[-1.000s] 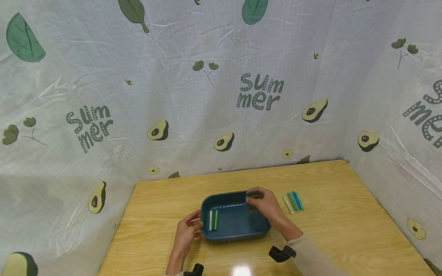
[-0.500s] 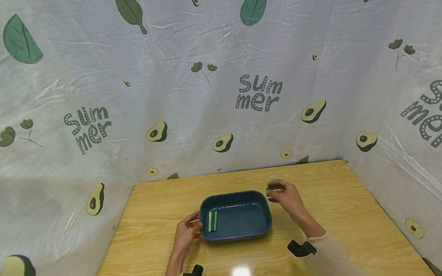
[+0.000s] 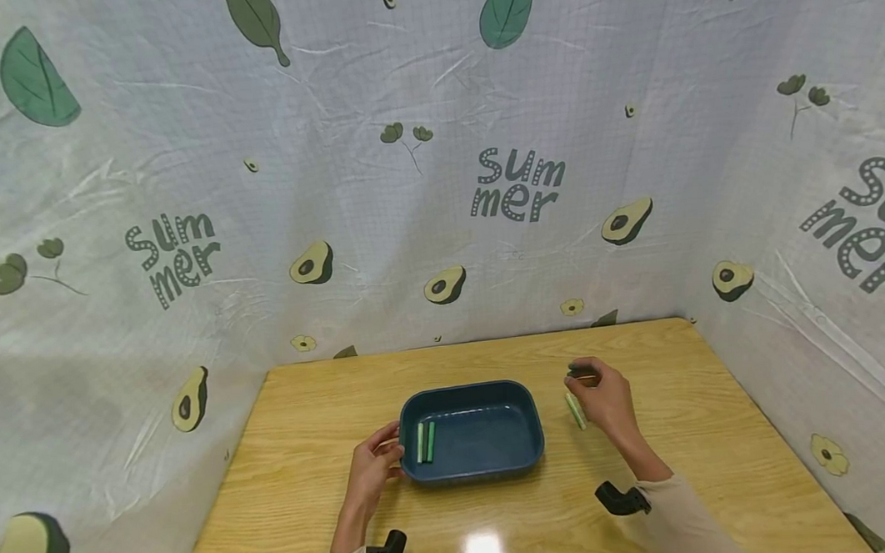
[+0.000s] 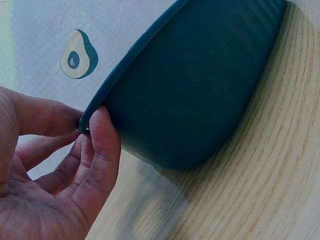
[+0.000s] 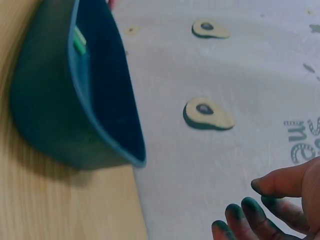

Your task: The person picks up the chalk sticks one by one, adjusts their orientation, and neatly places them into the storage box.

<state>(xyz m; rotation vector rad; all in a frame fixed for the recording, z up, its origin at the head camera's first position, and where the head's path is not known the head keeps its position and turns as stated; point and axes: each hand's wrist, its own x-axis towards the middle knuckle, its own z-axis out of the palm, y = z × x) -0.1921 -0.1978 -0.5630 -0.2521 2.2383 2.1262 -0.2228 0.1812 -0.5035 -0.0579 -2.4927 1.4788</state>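
My left hand (image 3: 372, 472) pinches the rim of a deep dark-blue plastic tray (image 4: 190, 90) at its left end, fingers and thumb meeting at the lip in the left wrist view. Two chalk sticks, a pale one (image 3: 420, 443) and a green one (image 3: 431, 442), lie side by side inside the tray's left part. Right of the tray, my right hand (image 3: 605, 397) hovers with loosely bent fingers and nothing between them. Green dust coats its fingertips (image 5: 250, 205). Just under it on the table shows a pale yellow-green chalk stick (image 3: 576, 411); the other sticks there are hidden behind the hand.
The wooden table (image 3: 328, 391) reaches back to a white sheet (image 3: 379, 205) printed with avocados and leaves, which hangs behind and along both sides. A black camera sits on each wrist. Light glares off the table's front.
My right hand has moved from over the tray's right end to the right, and now covers most of the loose chalk. My left hand keeps its hold on the tray.
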